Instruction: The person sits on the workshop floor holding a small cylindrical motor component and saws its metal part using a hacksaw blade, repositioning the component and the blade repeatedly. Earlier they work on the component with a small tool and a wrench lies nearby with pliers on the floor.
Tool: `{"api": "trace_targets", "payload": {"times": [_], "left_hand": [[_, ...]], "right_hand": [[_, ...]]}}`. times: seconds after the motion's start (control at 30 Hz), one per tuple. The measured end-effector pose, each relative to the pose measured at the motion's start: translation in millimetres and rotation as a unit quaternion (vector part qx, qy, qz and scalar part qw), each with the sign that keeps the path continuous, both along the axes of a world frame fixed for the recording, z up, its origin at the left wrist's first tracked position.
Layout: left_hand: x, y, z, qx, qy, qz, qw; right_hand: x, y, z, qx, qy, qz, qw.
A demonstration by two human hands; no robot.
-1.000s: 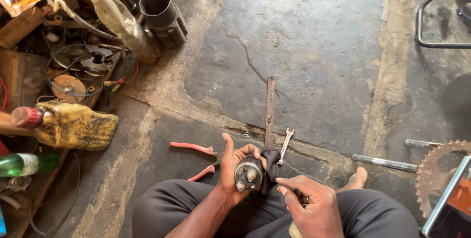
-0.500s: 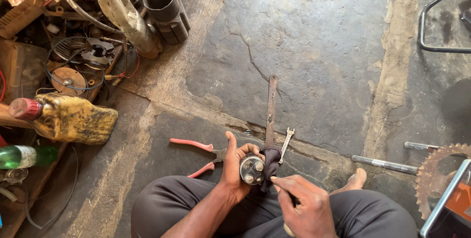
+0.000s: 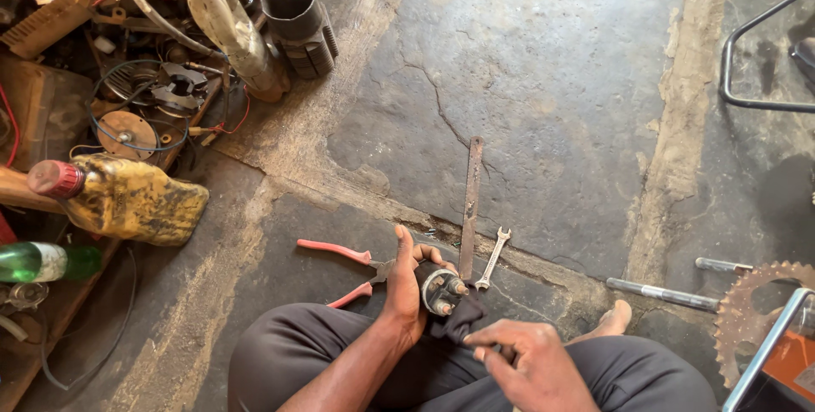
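My left hand [image 3: 406,286] grips a small round metal part with two terminal studs [image 3: 440,291], held over my lap with a dark cloth [image 3: 463,314] wrapped under it. Just below it, my right hand [image 3: 526,361] has its fingers closed on the cloth's lower edge and possibly a thin tool, which I cannot make out. Red-handled pliers [image 3: 340,252] lie on the concrete floor beside my left hand. A small open-ended spanner [image 3: 493,257] and a flat metal strip [image 3: 470,204] lie just beyond the part.
At the left stand a dirty yellow jug with a red cap [image 3: 127,198], a green bottle [image 3: 42,261], a plastic bottle [image 3: 225,26], a dark finned cylinder [image 3: 297,22] and tangled wires. A sprocket [image 3: 760,310], metal rods [image 3: 662,293] and a tube frame [image 3: 755,56] are at the right.
My right hand has moved down and right, away from the part's face toward the cloth's lower edge. My left hand keeps its grip on the part. The view has shifted slightly.
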State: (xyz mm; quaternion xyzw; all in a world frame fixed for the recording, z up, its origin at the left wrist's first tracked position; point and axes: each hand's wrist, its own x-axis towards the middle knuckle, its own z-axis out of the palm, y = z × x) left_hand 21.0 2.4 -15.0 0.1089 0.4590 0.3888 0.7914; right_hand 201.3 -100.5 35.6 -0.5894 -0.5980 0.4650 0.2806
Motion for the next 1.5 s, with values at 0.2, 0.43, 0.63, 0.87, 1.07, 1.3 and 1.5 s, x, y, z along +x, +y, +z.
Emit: {"api": "trace_targets", "payload": {"times": [0.2, 0.43, 0.63, 0.87, 1.07, 1.3, 1.5], "left_hand": [[6, 0, -12, 0.078, 0.052, 0.018, 0.995], [14, -5, -27, 0.234, 0.262, 0.002, 0.936], [13, -10, -26, 0.297, 0.325, 0.021, 0.898], [13, -3, -40, 0.18, 0.23, 0.07, 0.954], [13, 3, -33, 0.165, 0.131, 0.088, 0.974], [13, -1, -16, 0.167, 0.06, 0.037, 0.983], [14, -3, -16, 0.234, 0.117, -0.049, 0.964]], "right_hand": [[0, 0, -2, -0.069, 0.035, -0.023, 0.997], [-31, 7, 15, -0.036, 0.004, -0.181, 0.983], [-45, 10, 16, 0.082, -0.054, -0.18, 0.979], [-37, 3, -9, -0.129, 0.032, -0.195, 0.972], [-2, 5, -17, -0.009, -0.115, -0.099, 0.988], [31, 2, -18, -0.06, -0.24, -0.138, 0.959], [55, 0, -26, -0.042, -0.301, 0.019, 0.952]]}}
